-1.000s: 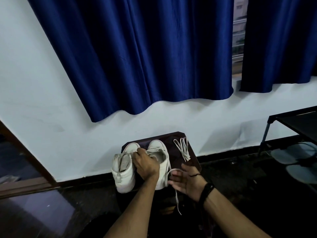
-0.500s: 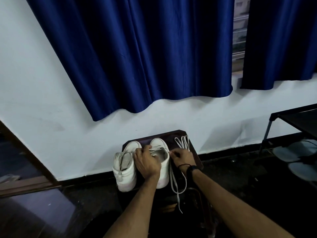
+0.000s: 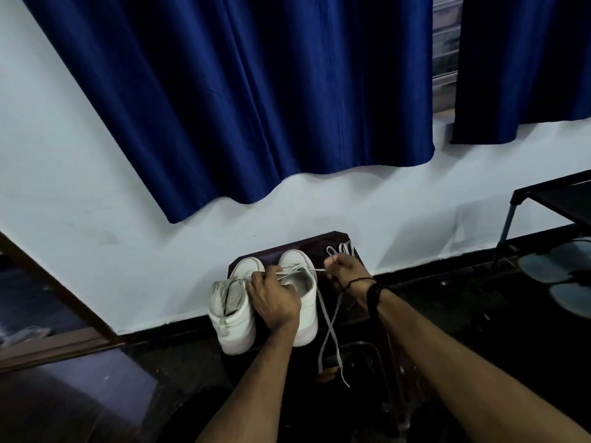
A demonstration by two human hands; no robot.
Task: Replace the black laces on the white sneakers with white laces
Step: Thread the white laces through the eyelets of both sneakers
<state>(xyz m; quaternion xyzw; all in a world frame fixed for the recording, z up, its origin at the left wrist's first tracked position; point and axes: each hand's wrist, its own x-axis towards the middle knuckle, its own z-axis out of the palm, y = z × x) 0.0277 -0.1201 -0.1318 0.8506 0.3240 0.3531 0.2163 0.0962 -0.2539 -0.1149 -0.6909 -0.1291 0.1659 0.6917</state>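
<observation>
1. Nearest: two bare forearms reaching forward from the bottom edge toward the small dark wooden stool [image 3: 319, 243] standing on the dark floor against the white wall.
2. Loose tails of a flat white lace [image 3: 332, 318] hanging crossed over the stool's near right edge, tips dangling below the seat.
3. Two white low-top sneakers side by side on the stool, heels toward the camera, toes toward the wall. Left white sneaker [image 3: 232, 310] unlaced as far as visible, tongue exposed; touching or just beside the right white sneaker [image 3: 305, 302].
4. Left hand [image 3: 276, 298] resting over the gap between the two sneakers, fingers curled down at the right sneaker's eyelet area; closed, pressing on the lace crossings, exact hold hidden by the knuckles.
5. Right hand [image 3: 347, 271] just right of the right sneaker, above the stool's right side; fingers pinched shut on the white lace, a short taut strand running left to the sneaker's eyelets. Black band [image 3: 373, 294] and thin black thread at the wrist.
6. Second bundle of white lace loops [image 3: 342, 249] on the stool's far right corner, just behind the right hand.
7. Farthest: dark blue curtain [image 3: 256, 91] hanging on the wall above the stool.
</observation>
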